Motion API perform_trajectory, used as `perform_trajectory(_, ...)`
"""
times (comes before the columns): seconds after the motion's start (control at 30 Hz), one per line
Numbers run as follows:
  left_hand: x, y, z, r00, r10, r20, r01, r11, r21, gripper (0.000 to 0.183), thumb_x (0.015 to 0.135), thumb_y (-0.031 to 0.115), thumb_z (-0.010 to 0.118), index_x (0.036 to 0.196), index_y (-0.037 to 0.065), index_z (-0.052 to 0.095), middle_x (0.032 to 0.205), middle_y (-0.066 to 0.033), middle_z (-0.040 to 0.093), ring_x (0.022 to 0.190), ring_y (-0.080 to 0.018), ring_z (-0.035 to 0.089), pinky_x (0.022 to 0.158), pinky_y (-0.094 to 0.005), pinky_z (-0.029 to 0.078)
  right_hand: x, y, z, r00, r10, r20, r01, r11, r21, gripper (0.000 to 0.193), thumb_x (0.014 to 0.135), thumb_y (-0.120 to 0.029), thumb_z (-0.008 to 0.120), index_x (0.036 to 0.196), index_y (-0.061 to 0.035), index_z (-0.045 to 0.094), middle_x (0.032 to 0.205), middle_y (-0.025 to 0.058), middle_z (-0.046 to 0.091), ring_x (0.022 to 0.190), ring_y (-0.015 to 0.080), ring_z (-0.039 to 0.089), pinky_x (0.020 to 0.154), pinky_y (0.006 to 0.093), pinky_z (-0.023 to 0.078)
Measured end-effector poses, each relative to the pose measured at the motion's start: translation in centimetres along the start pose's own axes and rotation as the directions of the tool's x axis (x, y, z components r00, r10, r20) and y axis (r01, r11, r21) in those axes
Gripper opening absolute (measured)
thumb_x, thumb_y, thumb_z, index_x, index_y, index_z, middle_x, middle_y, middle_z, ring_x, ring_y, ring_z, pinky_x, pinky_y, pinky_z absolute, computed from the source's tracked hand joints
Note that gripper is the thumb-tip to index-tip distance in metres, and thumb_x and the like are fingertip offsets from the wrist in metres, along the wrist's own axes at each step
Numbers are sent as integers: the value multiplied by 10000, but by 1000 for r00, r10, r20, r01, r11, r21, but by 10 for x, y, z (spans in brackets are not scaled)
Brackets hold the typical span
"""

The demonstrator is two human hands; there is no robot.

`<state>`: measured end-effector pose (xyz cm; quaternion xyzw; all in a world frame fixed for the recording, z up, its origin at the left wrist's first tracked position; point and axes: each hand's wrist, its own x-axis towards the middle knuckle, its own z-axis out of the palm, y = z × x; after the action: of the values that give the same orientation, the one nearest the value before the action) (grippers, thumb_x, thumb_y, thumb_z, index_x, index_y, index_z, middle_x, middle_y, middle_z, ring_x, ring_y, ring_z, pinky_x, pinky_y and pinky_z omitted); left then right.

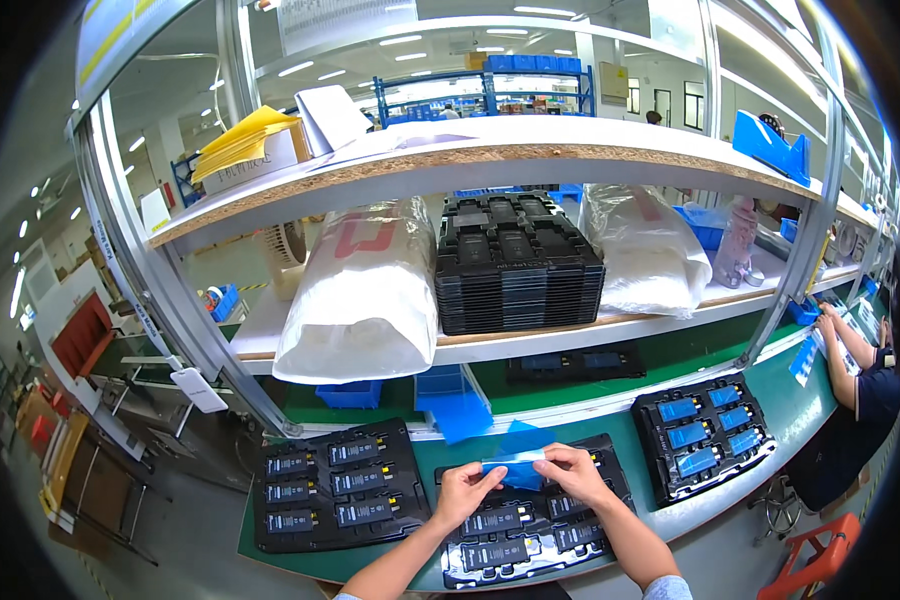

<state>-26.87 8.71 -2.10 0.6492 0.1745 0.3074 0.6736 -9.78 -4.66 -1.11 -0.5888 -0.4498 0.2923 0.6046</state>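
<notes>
Above the middle black tray [448,572], my left hand [466,492] and my right hand [574,474] pinch a small sheet of translucent blue film [520,472] between them. The left fingers grip its left end and the right fingers its upper right, where a pale strip shows. Black phone batteries [494,554] with small yellow tabs lie in the tray under my hands. To the left, a second black tray [410,500] holds several like batteries. In a third tray [658,480] on the right, the batteries [686,434] have blue film on top.
Blue film sheets [460,412] lie behind my hands, near a blue bin [350,394]. On the shelf [490,346] a stack of black trays [518,270] stands between two plastic bags [358,290]. A co-worker's arm [842,360] is at far right, above a red stool [820,560].
</notes>
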Motion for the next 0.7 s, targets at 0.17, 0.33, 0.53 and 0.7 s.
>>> perform_trajectory(0.17, -2, 16, 0, 930, 367, 13, -310, 764, 566, 272, 784, 177, 756, 646, -7, 612, 628, -92, 590, 521, -128, 533, 483, -282, 398, 0, -19, -2, 996, -65, -61, 61, 995, -73, 180, 842, -178, 696, 873, -1, 691, 920, 50, 641, 825, 101, 560, 698, 237, 434)
perform_trajectory(0.33, 9, 46, -11, 690, 702, 175, -581, 393, 713, 277, 747, 113, 734, 574, 27, 537, 587, -84, 529, 554, -254, 517, 519, -368, 390, -4, -29, -25, 969, 22, -245, 19, 987, 162, 181, 873, -149, 645, 773, 2, 633, 786, 31, 621, 716, 100, 586, 659, 230, 467)
perform_trajectory(0.53, 13, 74, 3, 690, 685, 233, -454, 159, 877, 117, 745, 71, 689, 690, 47, 589, 684, -70, 584, 624, -237, 549, 565, -351, 410, -12, -7, -85, 932, 259, -254, -233, 964, 127, 176, 895, -170, 639, 836, -4, 630, 688, 11, 601, 576, 52, 540, 512, 193, 431)
perform_trajectory(0.7, 10, 51, 30, 803, 459, 380, -483, 128, 866, 78, 773, 110, 667, 757, 53, 617, 689, -55, 545, 675, -219, 549, 593, -336, 429, -26, 19, -83, 902, 404, -150, -390, 914, 116, 182, 881, -164, 658, 846, 13, 639, 693, 18, 610, 548, 58, 548, 472, 190, 438)
